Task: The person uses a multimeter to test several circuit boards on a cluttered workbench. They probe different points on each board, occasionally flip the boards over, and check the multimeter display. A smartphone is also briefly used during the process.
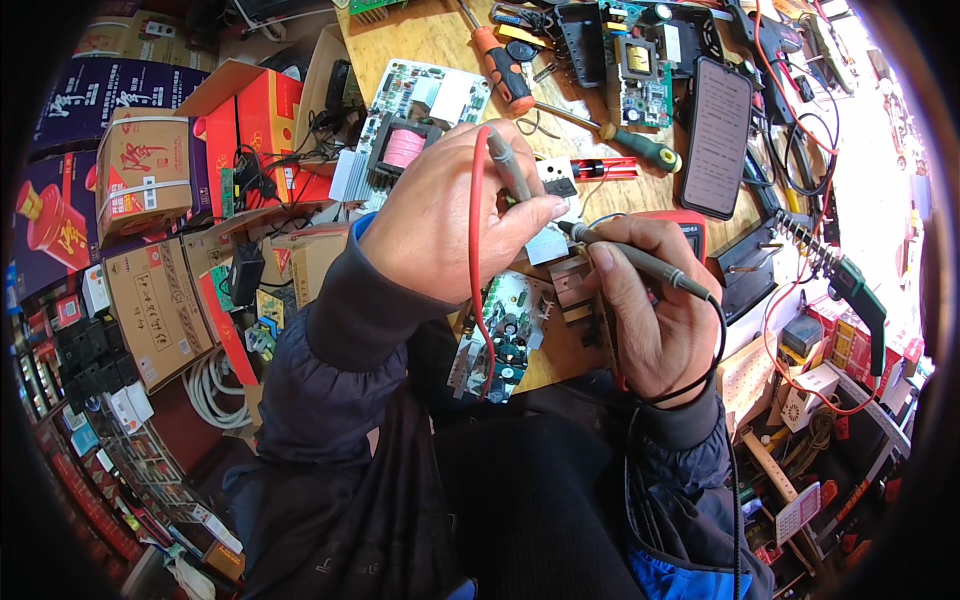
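At the frame's centre, I see the left hand [425, 225] pinching a red-wired grey probe [511, 172] and the right hand [648, 315] pinching a black-wired probe [655, 267], a circuit board [508, 318] just below, a dark phone [716, 135] at upper right.

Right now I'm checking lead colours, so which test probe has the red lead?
The grey test probe in the left hand: its red lead curves down across that hand, whereas the other test probe, in the right hand, has a black lead.

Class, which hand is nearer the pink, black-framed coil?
Left: the left hand is beside the coil, at its lower right in the picture; the right hand is farther off in that direction.
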A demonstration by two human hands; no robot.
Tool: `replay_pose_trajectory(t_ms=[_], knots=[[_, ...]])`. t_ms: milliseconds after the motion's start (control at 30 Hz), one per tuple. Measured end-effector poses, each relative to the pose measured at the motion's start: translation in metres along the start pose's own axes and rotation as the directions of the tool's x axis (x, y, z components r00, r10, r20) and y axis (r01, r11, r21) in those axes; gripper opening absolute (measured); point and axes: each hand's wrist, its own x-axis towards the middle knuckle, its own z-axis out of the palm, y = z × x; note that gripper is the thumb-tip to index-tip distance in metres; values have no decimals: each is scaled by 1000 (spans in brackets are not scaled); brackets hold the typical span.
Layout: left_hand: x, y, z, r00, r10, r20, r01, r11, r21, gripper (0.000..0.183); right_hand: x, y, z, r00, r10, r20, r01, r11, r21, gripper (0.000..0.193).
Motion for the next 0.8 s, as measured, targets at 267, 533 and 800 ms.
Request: replay_pose_trajectory(t_ms=[267, 533, 800], knots=[[1, 3, -1, 999, -33, 5, 33, 999, -9, 17, -2, -1, 1, 1000, 4, -24, -3, 999, 43, 12], [-13, 29, -12, 993, 12, -119, -16, 1000, -27, 12, -12, -11, -6, 999, -4, -33, 8, 993, 119, 13], [-71, 62, -9, 962, -45, -271, 25, 997, -75, 22, -36, -11, -11, 985, -73, -154, 82, 995, 55, 17]])
